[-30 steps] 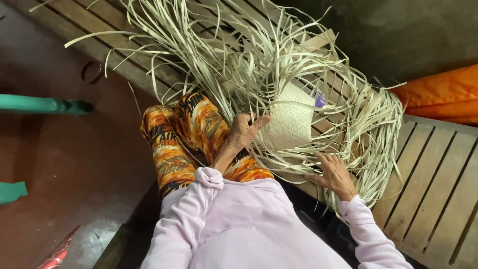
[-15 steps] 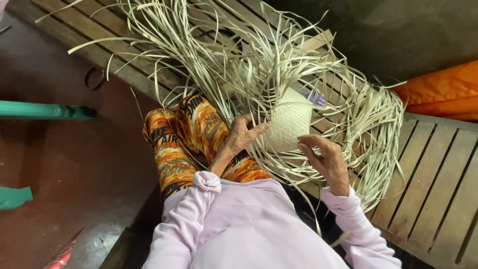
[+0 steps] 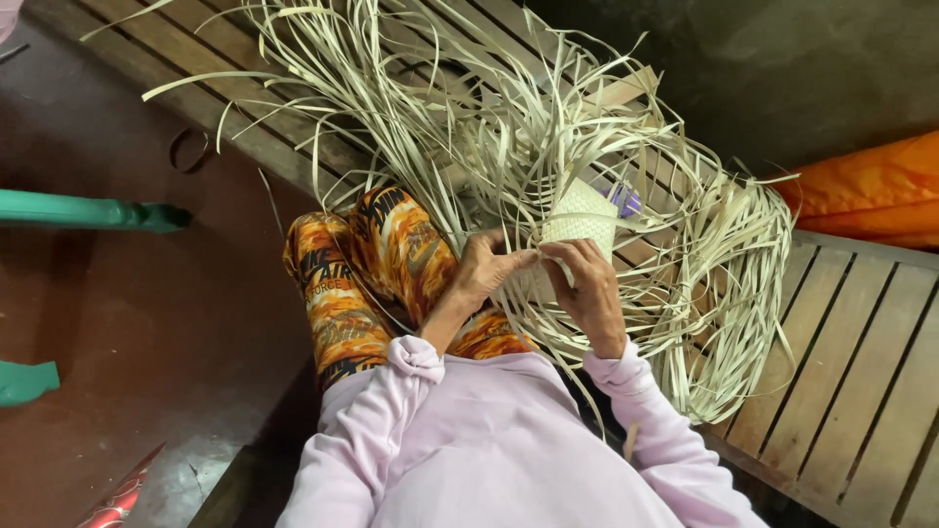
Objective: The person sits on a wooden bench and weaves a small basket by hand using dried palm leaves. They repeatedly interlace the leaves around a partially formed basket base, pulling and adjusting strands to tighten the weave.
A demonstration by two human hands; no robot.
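Pale, tightly plaited woven piece [image 3: 579, 220] at the knees, above the slatted wooden surface [image 3: 861, 342], ringed by long loose cream strips [image 3: 469, 127]. Left hand [image 3: 486, 269] and right hand [image 3: 590, 293] meeting at its lower edge, fingers [image 3: 518, 259] pinching strips

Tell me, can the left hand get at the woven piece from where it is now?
Probably yes: the left hand already rests at the near edge of the woven piece, beside the right hand, with only loose straw strips around it.

Both hands [image 3: 543, 279] pinch the woven mat's [image 3: 579, 223] strips [image 3: 489, 147].
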